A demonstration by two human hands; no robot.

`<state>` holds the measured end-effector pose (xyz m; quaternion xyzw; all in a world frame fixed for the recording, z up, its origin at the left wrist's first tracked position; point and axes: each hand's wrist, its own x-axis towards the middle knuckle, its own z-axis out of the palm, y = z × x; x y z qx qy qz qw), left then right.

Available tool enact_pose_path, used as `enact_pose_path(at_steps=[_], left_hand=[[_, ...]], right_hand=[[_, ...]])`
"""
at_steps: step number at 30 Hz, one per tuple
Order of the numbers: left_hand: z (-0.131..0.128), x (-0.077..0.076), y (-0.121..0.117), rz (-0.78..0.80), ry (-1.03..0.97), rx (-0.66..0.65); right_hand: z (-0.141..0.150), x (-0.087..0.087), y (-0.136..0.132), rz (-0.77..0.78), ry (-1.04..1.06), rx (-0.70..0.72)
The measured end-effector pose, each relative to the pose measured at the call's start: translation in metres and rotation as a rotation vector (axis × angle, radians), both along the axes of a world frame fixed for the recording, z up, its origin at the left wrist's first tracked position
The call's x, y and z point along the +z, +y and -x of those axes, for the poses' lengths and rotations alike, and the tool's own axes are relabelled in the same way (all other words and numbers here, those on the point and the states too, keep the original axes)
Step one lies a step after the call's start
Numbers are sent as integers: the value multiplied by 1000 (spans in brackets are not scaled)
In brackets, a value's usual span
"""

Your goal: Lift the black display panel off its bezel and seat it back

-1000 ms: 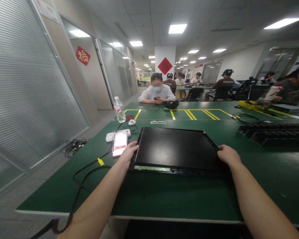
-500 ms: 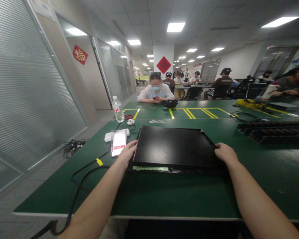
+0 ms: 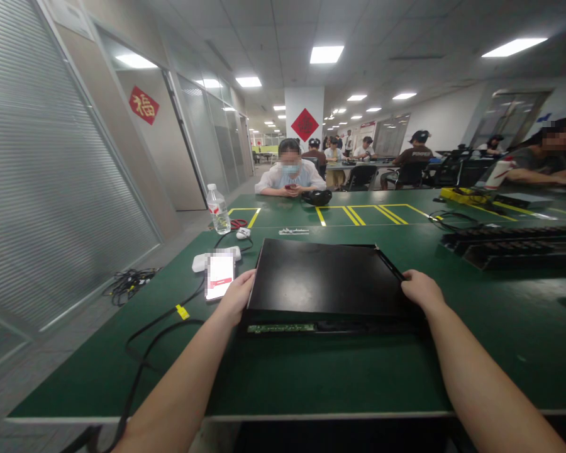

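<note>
A flat black metal panel (image 3: pixel 325 280) lies over a shallow black case (image 3: pixel 368 328), its near edge raised a little above the case. Along the front, a strip of green circuit board (image 3: pixel 280 328) shows in the gap between them. My left hand (image 3: pixel 240 292) is closed on the panel's left edge, its fingertips partly hidden. At the opposite side my right hand (image 3: pixel 422 289) grips the right edge, thumb on top and the other fingers out of sight beneath.
Left of the case lie a phone (image 3: pixel 220 277), a white power strip (image 3: pixel 202 261) and black cables (image 3: pixel 139 352). A water bottle (image 3: pixel 218 211) stands behind them. Long black racks (image 3: pixel 523 245) occupy the right side. Across the green table (image 3: pixel 339 390) sits a masked person (image 3: pixel 290 170).
The panel's near edge has risen slightly from the case, widening the front gap. Both hands keep their hold at the sides. The whole view has shifted a little.
</note>
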<state>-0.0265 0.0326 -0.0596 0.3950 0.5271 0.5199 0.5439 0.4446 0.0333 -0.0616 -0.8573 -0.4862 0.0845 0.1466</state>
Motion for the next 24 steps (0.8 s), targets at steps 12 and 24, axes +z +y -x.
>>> enact_pose_path(at_steps=[12,24], left_hand=[[-7,12,-4,76,-95,-7],[-11,20,-11,79,-155,-12]], right_hand=[[2,2,-1,-28,15,12],[0,-2,2,-51,31,16]])
